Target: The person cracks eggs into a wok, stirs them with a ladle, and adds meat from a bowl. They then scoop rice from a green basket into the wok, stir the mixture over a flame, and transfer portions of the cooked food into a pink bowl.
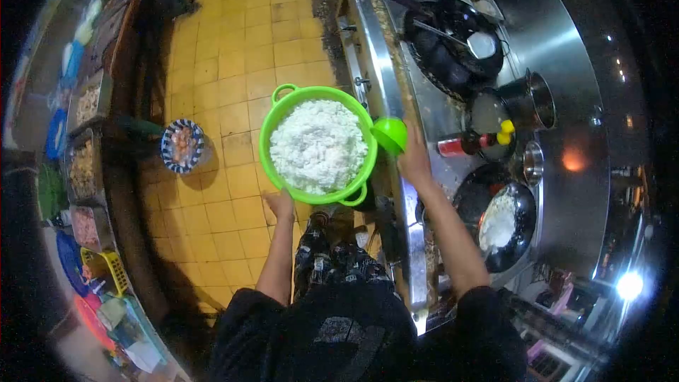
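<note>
A bright green round plastic basin (pixel 266 138) with two loop handles is heaped with cooked white rice (pixel 318 145), in front of my body. My left hand (pixel 281 204) grips its near-left rim, with some fingers hidden beneath the basin. On the basin's right side, my right hand (pixel 414 159) is closed on a green plastic scoop (pixel 390 136), whose edge meets or overlaps the basin's rim. To the right of that hand, on the stove, lies a bottle of dark red sauce with a yellow cap (pixel 458 145).
A wok (pixel 453 49) with a metal ladle sits at the stove's far end. White food lies in the nearer wok (pixel 527 223). A metal pot (pixel 543 99) stands behind. On the left are a checkered basket (pixel 172 150) and food trays (pixel 86 170) along a counter.
</note>
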